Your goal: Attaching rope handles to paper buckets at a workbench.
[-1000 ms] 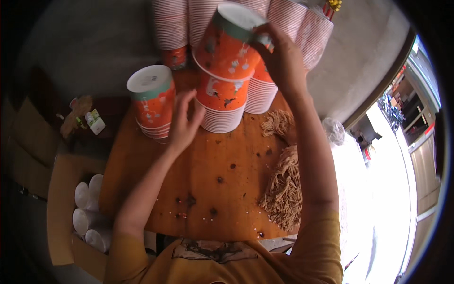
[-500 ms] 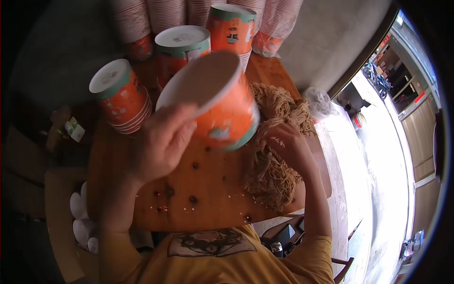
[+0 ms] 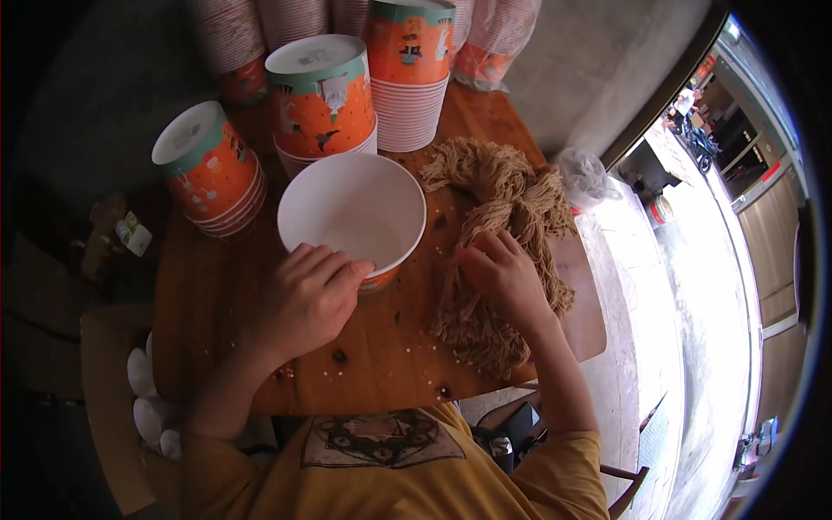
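My left grip (image 3: 312,293) is clamped on the near rim of the white-lined paper tub (image 3: 354,204), which lies mouth upward just beyond it, over the desk (image 3: 390,351). My right grip (image 3: 507,279), fingers curled, overlaps tan cords (image 3: 524,208); whether it holds any, I cannot tell.

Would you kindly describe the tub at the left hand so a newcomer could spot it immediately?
On the wooden table, find the stacked orange tubs toward the far side. Nearer, left of the tan string bundle, the left hand holds the tub by its rim. Its white mouth faces up; its stacked neighbours stand upside down.
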`<action>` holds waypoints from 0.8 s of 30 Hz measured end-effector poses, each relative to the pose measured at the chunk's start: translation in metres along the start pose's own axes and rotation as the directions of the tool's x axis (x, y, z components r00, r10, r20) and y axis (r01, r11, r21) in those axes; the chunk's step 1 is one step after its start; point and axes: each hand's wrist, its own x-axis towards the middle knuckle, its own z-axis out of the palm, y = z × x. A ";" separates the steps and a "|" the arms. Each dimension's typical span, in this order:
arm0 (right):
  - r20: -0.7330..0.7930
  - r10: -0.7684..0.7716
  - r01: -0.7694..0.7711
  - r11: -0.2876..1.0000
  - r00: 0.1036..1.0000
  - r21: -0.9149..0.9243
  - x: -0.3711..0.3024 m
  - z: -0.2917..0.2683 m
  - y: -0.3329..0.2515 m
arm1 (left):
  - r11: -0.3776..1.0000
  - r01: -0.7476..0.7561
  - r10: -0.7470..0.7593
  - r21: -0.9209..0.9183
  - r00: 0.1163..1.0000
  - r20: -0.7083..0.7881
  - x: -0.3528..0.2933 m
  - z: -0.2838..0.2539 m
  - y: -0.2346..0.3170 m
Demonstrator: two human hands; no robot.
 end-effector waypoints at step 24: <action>-0.064 -0.009 0.006 0.999 0.998 -0.041 0.011 0.015 -0.007 | 1.000 0.018 -0.020 -0.021 0.997 -0.080 -0.002 0.004 0.001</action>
